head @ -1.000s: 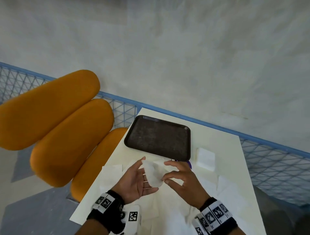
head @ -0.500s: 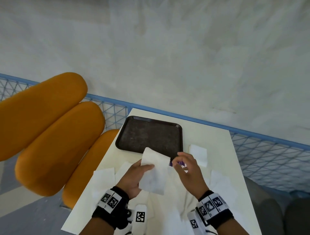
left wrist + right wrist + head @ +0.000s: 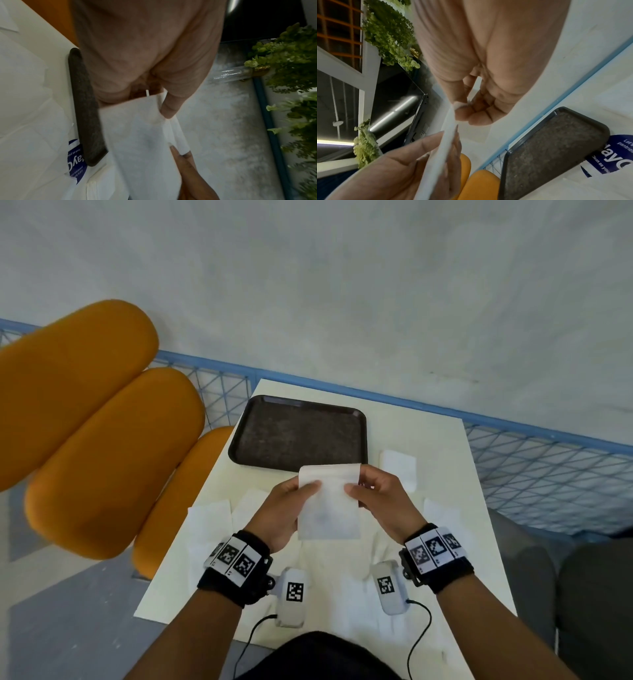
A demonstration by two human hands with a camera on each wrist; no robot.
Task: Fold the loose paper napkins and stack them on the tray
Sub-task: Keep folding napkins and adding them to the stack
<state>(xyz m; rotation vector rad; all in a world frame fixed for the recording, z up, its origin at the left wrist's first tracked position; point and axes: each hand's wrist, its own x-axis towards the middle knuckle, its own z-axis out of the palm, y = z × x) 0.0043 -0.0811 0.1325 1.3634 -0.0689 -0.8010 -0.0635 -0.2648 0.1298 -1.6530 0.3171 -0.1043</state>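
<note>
- Both hands hold one napkin (image 3: 327,501) up off the table (image 3: 442,474), between them, just on the near side of the tray (image 3: 298,433).
- My left hand (image 3: 281,511) pinches the napkin's left edge, thumb on the near face, other fingers behind the sheet.
- Left wrist view: thumb tip (image 3: 169,108) presses on the folded edge, paper looks doubled there; a fingertip of the other hand touches the same edge lower down.
- Napkin hangs roughly upright, top edge folded over, bottom edge free.
- My right hand (image 3: 380,494) pinches the right edge near the top, thumb in front, fingers curled behind.
- Right wrist view: napkin seen edge-on, fingers (image 3: 477,115) clamp its top corner.
- Left of the table I see orange seat cushions (image 3: 102,440).
- Tray is dark, sits at the far left of the table, nothing on it.
- Loose napkins (image 3: 212,522) lie flat on the table below and beside the hands, overlapping; count unclear.
- Blue printed sheet (image 3: 76,161) sticks out from under the tray's near corner; text too blurred to read.
- One small folded napkin (image 3: 399,469) lies on the table right of the tray, apart from it.
- Blue mesh railing (image 3: 548,460) runs behind the table.
</note>
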